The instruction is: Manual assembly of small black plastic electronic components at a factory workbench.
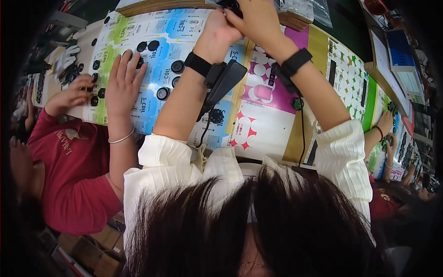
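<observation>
Both of my arms stretch to the far side of the table, where the hands meet at the top edge of the picture. My left hand (pixel 222 36) shows its wrist and palm side; its fingers are hidden behind the other hand and a dark thing. My right hand (pixel 258 22) lies over it, thumb bent in toward a small black thing (pixel 231 5) that I cannot make out. The other fingers of the right hand are cut off by the frame. Black straps circle both wrists, and a black device (pixel 226 78) with a cable hangs at the left one.
Printed colourful sheets (pixel 272 127) cover the table. Round black parts (pixel 163 93) lie on the left sheets. A co-worker in red (pixel 78 184) works close on my left, a hand (pixel 123 78) flat by the parts. Cardboard (pixel 295 21) and clear plastic (pixel 318 11) sit at the far edge.
</observation>
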